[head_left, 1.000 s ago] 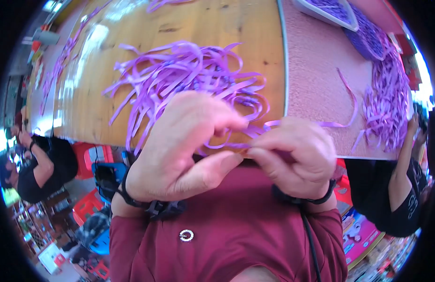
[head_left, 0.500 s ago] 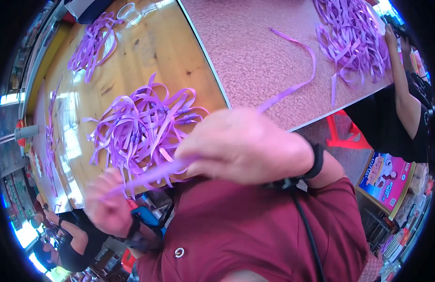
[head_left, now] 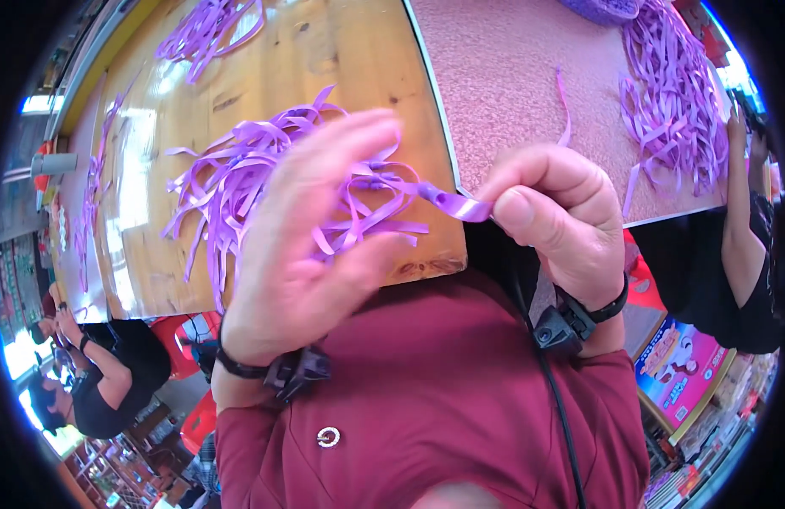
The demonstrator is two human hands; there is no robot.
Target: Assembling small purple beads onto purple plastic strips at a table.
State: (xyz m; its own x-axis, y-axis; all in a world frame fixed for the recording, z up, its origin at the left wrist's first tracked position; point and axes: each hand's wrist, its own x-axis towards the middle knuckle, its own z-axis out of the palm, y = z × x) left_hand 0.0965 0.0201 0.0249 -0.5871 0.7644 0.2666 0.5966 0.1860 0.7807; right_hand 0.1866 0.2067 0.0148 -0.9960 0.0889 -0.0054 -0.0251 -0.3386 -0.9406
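Observation:
My right hand (head_left: 566,216) pinches the end of a purple ribbon (head_left: 465,207) between thumb and forefinger, just past the wooden table's corner. A small darker purple piece (head_left: 427,192) shows on that ribbon, which runs left towards the heap. Slightly blurred, my left hand (head_left: 295,254) is held over the heap with thumb and fingers apart and nothing visible in it. The heap of purple ribbons (head_left: 231,182) lies loosely on the wooden table (head_left: 358,76), partly covered by my left hand. Whether the left fingers touch any ribbon is hidden.
Another ribbon bundle (head_left: 210,34) lies farther back on the wood. On the pink tabletop (head_left: 503,93) are a single ribbon (head_left: 564,106), a large ribbon pile (head_left: 672,110) and a purple basket (head_left: 600,8). People in black sit at both sides.
My right hand has moved rightward, now with a ribbon end. My left hand has risen from the lower left to above the heap and opened, leaving the ribbon strip it held.

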